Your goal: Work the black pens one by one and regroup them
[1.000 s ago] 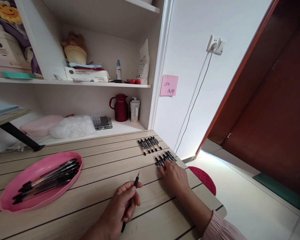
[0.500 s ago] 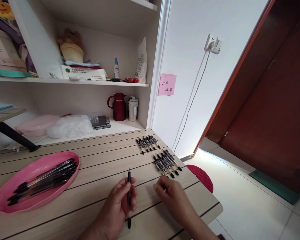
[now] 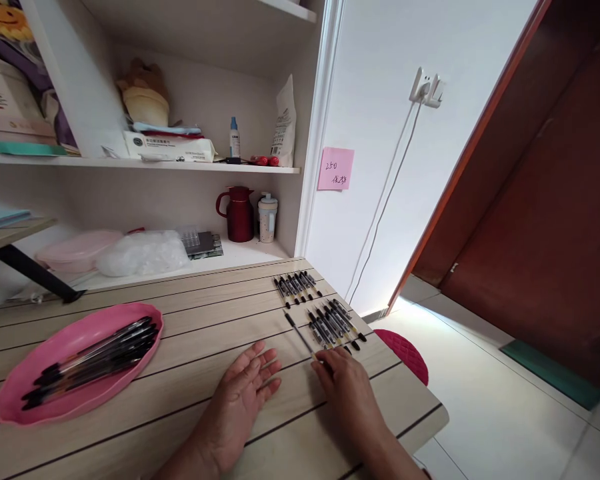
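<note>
A pen [image 3: 301, 337] with a dark grip is pinched at its lower end by the fingers of my right hand [image 3: 347, 383]. Its tip points up and left over the table, just left of the near row of pens [image 3: 330, 323]. Behind that lies a second row of pens [image 3: 296, 287], side by side near the table's right edge. My left hand [image 3: 245, 393] is open, palm turned up, holding nothing. Further left, a pink oval tray [image 3: 87, 337] holds several black pens [image 3: 100, 360] in a loose bundle.
The wooden table [image 3: 200, 347] has a rounded right corner, with a red round seat [image 3: 403, 353] beyond it. Behind the table, a white shelf carries a red jug [image 3: 240, 217], a cup [image 3: 267, 217] and a plastic bag [image 3: 143, 253]. A cable [image 3: 387, 200] hangs down the wall.
The pen has gone from my left hand to my right hand and now slants beside the near row. My left fingers have opened.
</note>
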Action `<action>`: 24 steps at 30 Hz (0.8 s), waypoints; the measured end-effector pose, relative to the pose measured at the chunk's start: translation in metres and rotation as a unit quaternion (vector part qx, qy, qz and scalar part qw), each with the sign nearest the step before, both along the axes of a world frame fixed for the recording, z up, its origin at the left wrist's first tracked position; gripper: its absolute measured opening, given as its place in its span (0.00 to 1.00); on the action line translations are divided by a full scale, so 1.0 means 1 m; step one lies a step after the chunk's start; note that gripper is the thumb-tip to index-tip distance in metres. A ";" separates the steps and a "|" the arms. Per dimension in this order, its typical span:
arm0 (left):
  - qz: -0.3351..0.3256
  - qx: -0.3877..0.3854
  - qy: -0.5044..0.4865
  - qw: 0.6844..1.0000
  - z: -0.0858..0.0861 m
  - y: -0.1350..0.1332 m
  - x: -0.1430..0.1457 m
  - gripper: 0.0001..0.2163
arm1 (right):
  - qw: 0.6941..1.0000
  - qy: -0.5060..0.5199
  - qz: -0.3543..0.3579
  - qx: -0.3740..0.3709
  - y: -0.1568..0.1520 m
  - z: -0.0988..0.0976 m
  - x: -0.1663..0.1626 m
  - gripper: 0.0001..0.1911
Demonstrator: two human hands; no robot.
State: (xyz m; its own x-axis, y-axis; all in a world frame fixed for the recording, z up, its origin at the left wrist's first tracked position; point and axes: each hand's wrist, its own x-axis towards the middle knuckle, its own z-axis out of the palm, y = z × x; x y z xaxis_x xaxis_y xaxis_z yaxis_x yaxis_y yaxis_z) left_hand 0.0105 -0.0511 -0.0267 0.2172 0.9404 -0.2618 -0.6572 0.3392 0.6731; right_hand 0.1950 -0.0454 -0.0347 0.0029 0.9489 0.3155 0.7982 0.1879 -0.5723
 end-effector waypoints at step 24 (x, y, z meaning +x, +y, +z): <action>-0.041 0.030 0.068 0.996 0.000 0.001 -0.001 0.09 | 0.987 -0.130 -0.098 -0.004 0.005 -0.013 0.018 0.04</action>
State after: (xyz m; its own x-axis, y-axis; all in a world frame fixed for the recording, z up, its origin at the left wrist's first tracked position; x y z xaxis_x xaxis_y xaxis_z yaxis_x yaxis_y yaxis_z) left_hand 0.0096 -0.0504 -0.0265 0.2596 0.9360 -0.2377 -0.5299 0.3439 0.7752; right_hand 0.2128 -0.0404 -0.0475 0.1059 0.9406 0.3226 0.9386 0.0125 -0.3448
